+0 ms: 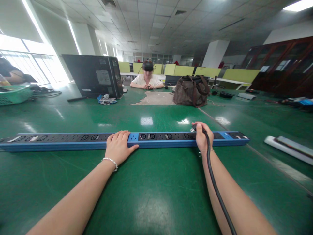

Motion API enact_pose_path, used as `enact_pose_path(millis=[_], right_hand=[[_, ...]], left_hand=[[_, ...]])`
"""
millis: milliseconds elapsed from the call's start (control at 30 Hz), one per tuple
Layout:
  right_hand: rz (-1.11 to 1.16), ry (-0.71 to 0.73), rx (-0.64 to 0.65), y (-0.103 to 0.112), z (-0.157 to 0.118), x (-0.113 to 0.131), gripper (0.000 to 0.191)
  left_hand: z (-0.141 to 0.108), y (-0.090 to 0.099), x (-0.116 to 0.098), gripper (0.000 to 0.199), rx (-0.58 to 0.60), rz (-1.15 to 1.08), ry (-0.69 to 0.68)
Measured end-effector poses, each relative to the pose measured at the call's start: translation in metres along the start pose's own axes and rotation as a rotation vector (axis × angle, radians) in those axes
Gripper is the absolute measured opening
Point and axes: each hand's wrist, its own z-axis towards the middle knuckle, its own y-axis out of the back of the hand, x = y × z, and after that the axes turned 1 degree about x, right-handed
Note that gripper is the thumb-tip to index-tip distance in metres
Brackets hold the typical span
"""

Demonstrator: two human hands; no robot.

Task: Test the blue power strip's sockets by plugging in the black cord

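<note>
A long blue power strip with a row of black and blue sockets lies across the green table. My left hand rests on it left of its middle, fingers over the top and thumb apart along the front edge. Toward the strip's right end, my right hand is closed on a black plug, its metal prongs pointing left above the sockets. From the plug a thick black cable runs down along my right forearm and out of view.
Behind the strip stand a black computer case, gloves and a brown bag. A green basket is at the left, a white power strip at the right. A person sits across the green table; another is partly visible far left.
</note>
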Motion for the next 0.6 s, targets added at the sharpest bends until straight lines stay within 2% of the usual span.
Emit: enact_pose_path(millis=[67,200,300,600], right_hand=[[-0.005,-0.036,-0.011,0.010,0.005,-0.009,0.036],[-0.113,-0.046,0.145,0.019,0.003,-0.014,0.030],[-0.210,-0.057,0.171,0.021,-0.001,-0.013,0.030],[-0.244,0.041,0.304,0.034,0.000,-0.021,0.031]], left_hand=[[0.000,0.000,0.000,0.057,-0.001,-0.006,0.000],[-0.001,-0.001,0.001,0.056,0.002,-0.013,0.007],[-0.001,-0.001,0.001,0.056,0.004,-0.011,0.004],[0.000,0.001,0.000,0.058,0.028,-0.008,0.021]])
